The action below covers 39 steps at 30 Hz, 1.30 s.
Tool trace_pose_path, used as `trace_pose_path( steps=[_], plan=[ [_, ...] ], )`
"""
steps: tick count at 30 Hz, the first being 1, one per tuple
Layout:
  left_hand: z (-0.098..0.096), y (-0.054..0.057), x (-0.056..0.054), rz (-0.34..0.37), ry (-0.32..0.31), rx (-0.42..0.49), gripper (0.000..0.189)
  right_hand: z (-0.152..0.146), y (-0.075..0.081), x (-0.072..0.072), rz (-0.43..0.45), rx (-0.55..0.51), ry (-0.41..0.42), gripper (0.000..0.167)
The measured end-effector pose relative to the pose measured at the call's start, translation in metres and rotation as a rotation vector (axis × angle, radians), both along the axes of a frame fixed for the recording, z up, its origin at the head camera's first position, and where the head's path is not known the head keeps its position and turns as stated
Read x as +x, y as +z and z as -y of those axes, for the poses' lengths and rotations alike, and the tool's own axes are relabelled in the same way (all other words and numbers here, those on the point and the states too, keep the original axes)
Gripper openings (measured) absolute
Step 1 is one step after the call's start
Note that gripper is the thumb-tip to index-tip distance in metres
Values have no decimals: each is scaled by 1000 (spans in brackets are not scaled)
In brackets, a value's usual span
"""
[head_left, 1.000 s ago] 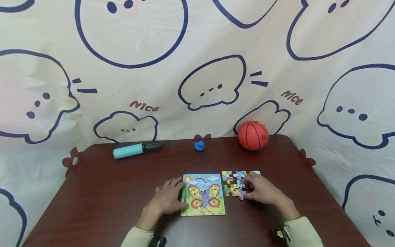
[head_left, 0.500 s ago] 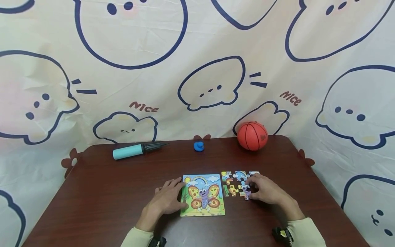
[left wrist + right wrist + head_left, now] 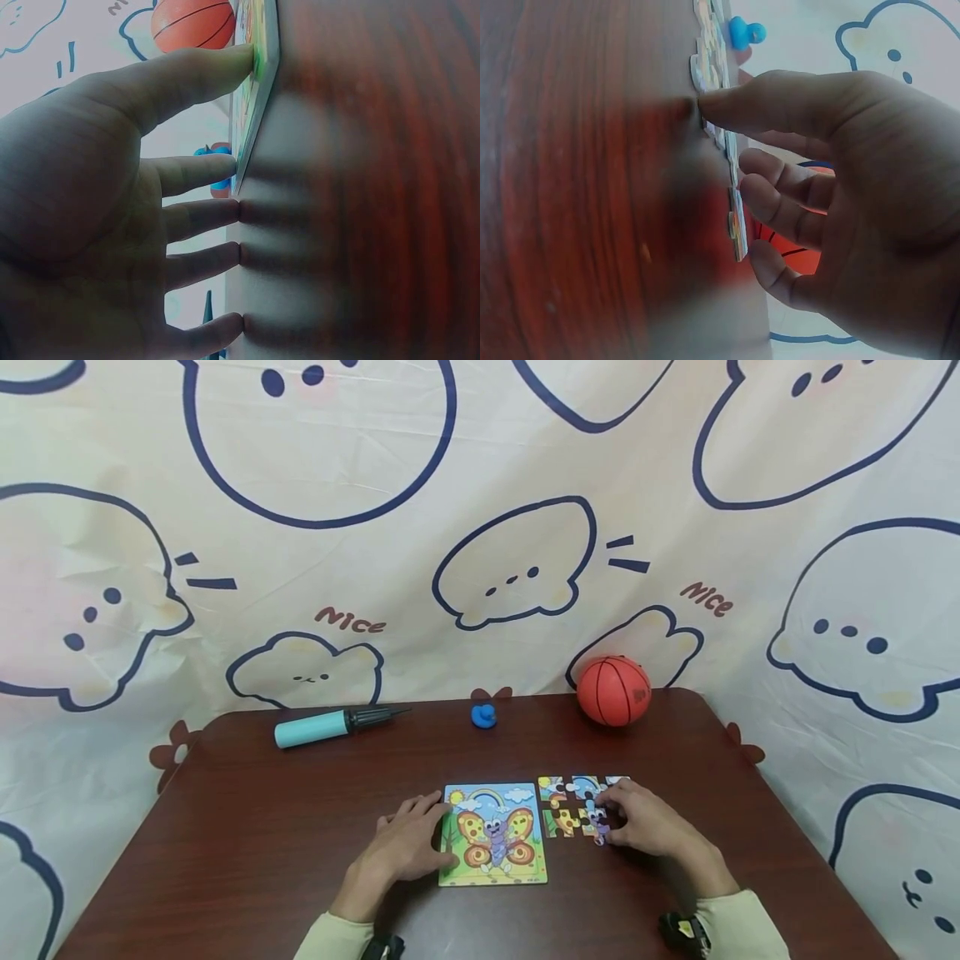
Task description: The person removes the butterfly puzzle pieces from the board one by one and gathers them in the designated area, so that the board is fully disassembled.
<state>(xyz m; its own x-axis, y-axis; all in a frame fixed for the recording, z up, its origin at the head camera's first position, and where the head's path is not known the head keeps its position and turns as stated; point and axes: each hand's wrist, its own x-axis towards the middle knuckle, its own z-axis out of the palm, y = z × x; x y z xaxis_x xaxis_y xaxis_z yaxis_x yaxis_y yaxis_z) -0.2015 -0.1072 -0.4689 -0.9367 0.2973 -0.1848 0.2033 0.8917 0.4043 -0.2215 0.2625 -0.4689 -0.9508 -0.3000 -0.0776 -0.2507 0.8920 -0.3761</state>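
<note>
A square picture board point(image 3: 495, 835) with a butterfly and rainbow lies flat on the table. My left hand point(image 3: 405, 843) rests at its left side, thumb on the board's edge; in the left wrist view the other fingers reach down fairly straight, their tips at the tabletop and the board. To the board's right, my right hand point(image 3: 654, 823) pinches a purple-and-blue jigsaw piece point(image 3: 596, 820) low at the table, with the thumb at its near edge. A yellow-green jigsaw piece point(image 3: 561, 823) lies just left of it. Behind are more pieces, including a rainbow piece point(image 3: 585, 787); the hand partly covers the group's right side.
Along the back of the brown table point(image 3: 225, 827) lie a light-blue hand pump point(image 3: 315, 728), a small blue rubber duck point(image 3: 483, 716) and a red ball point(image 3: 614, 691) with basketball lines. A cartoon-printed cloth point(image 3: 405, 560) hangs behind and beside the table.
My right hand has slid slightly right with the purple-and-blue jigsaw piece, opening a gap from the yellow-green piece. During the last half second it barely moved. My left hand stayed in place.
</note>
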Motion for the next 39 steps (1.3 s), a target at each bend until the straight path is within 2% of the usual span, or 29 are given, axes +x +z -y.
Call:
trace_pose_path(
  steps=[11,20,25,33,39],
  plan=[
    [2,-1,0,6,-4,10,76,19,-1,4,38,-67,-35,44],
    [2,1,0,7,0,9,76,32,-4,5,39,-71,-5,47],
    [2,2,1,1,4,2,77,44,-3,3,33,-75,47,49],
    [1,2,2,-7,4,-5,77,60,-2,1,1,-69,117,43],
    [0,0,1,-12,5,-8,78,73,-2,-2,21,-37,154,44]
  ],
)
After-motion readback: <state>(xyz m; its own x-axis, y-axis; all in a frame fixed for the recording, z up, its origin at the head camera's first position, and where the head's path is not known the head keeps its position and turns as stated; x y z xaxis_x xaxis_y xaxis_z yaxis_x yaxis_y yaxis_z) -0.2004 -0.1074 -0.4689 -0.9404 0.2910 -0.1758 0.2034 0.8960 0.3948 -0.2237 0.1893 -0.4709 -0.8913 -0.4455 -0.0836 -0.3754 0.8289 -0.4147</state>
